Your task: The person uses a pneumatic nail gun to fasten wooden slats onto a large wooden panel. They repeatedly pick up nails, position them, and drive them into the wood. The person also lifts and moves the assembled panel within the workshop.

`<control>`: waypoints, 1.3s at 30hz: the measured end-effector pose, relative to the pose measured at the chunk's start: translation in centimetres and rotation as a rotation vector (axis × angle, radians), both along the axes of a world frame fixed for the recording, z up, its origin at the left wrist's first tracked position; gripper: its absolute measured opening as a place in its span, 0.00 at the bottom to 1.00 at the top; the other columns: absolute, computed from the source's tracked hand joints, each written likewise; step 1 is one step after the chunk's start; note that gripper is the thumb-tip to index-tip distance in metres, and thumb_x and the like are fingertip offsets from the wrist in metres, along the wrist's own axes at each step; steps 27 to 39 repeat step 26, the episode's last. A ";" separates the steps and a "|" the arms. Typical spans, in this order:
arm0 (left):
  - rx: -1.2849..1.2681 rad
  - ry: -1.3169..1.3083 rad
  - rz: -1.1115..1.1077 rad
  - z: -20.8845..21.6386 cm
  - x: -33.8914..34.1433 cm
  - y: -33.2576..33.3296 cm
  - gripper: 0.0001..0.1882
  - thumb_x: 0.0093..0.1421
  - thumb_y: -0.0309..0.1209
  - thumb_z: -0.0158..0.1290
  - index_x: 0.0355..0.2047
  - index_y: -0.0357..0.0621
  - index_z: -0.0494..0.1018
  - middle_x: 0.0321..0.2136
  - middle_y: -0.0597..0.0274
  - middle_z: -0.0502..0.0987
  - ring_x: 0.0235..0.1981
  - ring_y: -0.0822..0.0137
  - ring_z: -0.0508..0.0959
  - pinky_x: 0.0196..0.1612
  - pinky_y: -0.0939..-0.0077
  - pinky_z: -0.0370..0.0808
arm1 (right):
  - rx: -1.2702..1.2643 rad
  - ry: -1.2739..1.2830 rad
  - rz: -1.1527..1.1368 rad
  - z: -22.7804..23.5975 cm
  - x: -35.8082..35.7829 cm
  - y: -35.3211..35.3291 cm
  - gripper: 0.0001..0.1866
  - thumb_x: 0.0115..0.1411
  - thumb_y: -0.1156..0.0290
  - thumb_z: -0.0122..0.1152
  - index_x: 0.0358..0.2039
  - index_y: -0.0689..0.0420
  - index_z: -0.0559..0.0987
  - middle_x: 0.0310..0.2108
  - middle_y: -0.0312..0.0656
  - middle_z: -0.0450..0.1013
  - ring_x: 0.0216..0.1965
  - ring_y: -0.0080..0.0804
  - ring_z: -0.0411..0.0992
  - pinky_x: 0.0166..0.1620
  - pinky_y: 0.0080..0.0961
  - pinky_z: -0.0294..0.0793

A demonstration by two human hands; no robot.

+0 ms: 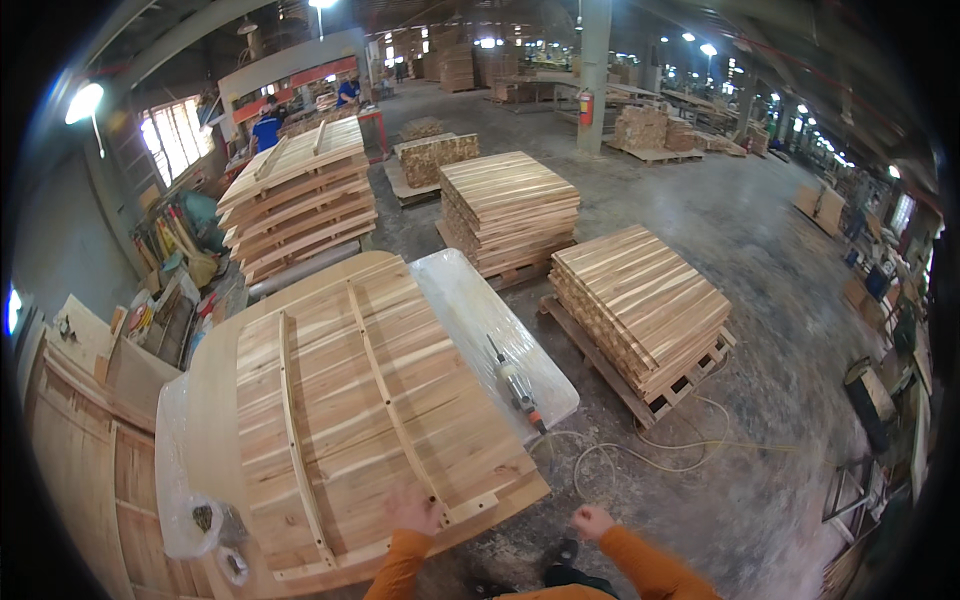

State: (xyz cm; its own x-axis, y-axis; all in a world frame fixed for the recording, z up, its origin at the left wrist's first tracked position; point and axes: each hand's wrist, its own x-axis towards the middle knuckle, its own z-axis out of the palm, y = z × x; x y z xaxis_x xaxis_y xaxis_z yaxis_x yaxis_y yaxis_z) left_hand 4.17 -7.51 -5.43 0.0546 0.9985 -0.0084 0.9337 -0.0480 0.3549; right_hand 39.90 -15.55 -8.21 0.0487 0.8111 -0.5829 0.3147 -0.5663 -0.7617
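Observation:
A large wooden panel (335, 400) made of joined strips lies on the work surface before me, with two long battens (382, 395) running across it and a shorter rail along its near edge. My left hand (412, 510) is over the panel, beside the near end of the right batten; its fingers are blurred. Off the panel's right corner, my right hand (592, 522) is closed in the air, and whatever it may hold is hidden. A power screwdriver (515, 383) with a long bit rests on the plastic-wrapped board (470, 310) to the panel's right.
Clear bags (205, 520) of small hardware sit at the near left. Beyond the wrapped board stand pallets with stacked panels (645, 300) and another stack (510, 205). A yellowish hose (690, 465) loops over the floor. Two people in blue (267, 130) are far back.

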 end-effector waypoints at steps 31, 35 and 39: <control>0.071 0.332 0.535 -2.8 29.6 4.6 0.39 0.43 0.40 0.55 0.57 0.51 0.55 0.59 0.55 0.51 0.61 0.49 0.48 0.61 0.52 0.40 | -0.097 -0.125 -0.531 -12.9 46.4 -21.6 0.20 0.51 0.65 0.55 0.42 0.64 0.69 0.17 0.44 0.70 0.15 0.29 0.67 0.16 0.26 0.67; 0.071 0.332 0.535 -2.8 29.6 4.6 0.39 0.43 0.40 0.55 0.57 0.51 0.55 0.59 0.55 0.51 0.61 0.49 0.48 0.61 0.52 0.40 | -0.097 -0.125 -0.531 -12.9 46.4 -21.6 0.20 0.51 0.65 0.55 0.42 0.64 0.69 0.17 0.44 0.70 0.15 0.29 0.67 0.16 0.26 0.67; 0.071 0.332 0.535 -2.8 29.6 4.6 0.39 0.43 0.40 0.55 0.57 0.51 0.55 0.59 0.55 0.51 0.61 0.49 0.48 0.61 0.52 0.40 | -0.097 -0.125 -0.531 -12.9 46.4 -21.6 0.20 0.51 0.65 0.55 0.42 0.64 0.69 0.17 0.44 0.70 0.15 0.29 0.67 0.16 0.26 0.67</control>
